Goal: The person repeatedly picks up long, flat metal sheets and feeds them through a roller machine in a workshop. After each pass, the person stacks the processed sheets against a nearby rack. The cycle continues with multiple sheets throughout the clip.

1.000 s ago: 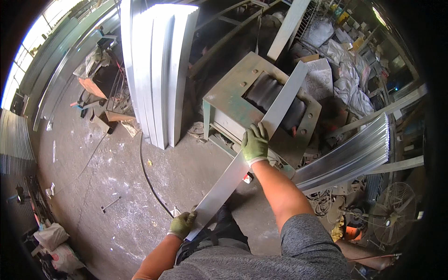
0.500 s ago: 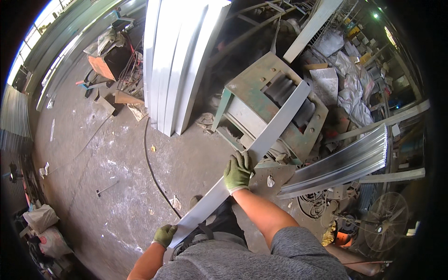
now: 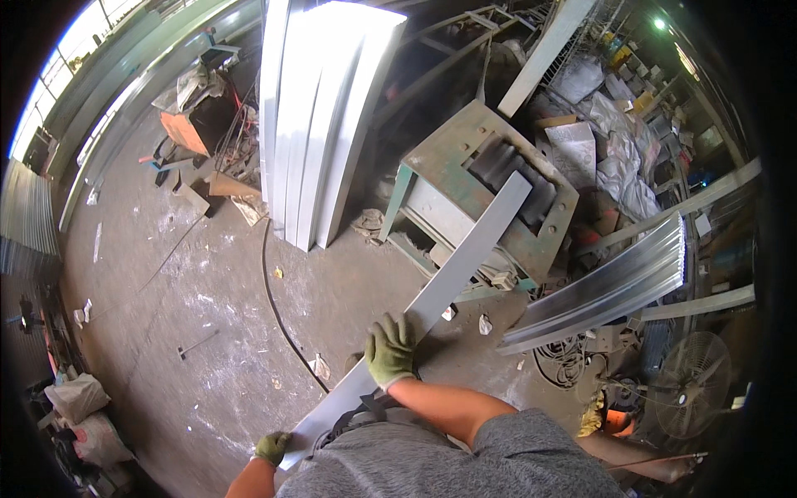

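Note:
I hold a long flat grey metal strip (image 3: 448,278) that slants from my lower left up to the green roller machine (image 3: 465,158). My right hand (image 3: 390,349), in a green glove, grips the strip near its middle. My left hand (image 3: 271,446), also gloved, grips its near end at the lower edge of the view. The strip's far end lies over the dark rollers (image 3: 519,178) in the machine's top opening.
Tall upright metal sheets (image 3: 320,116) lean behind the machine. A stack of curved sheets (image 3: 606,286) lies at right, with a floor fan (image 3: 689,382) beyond. A black cable (image 3: 278,311) crosses the concrete floor. Another person's arm (image 3: 639,461) shows at lower right.
The strip has drawn back toward me out of the machine, and both hands have moved down and nearer my body. The view has shifted back from the machine.

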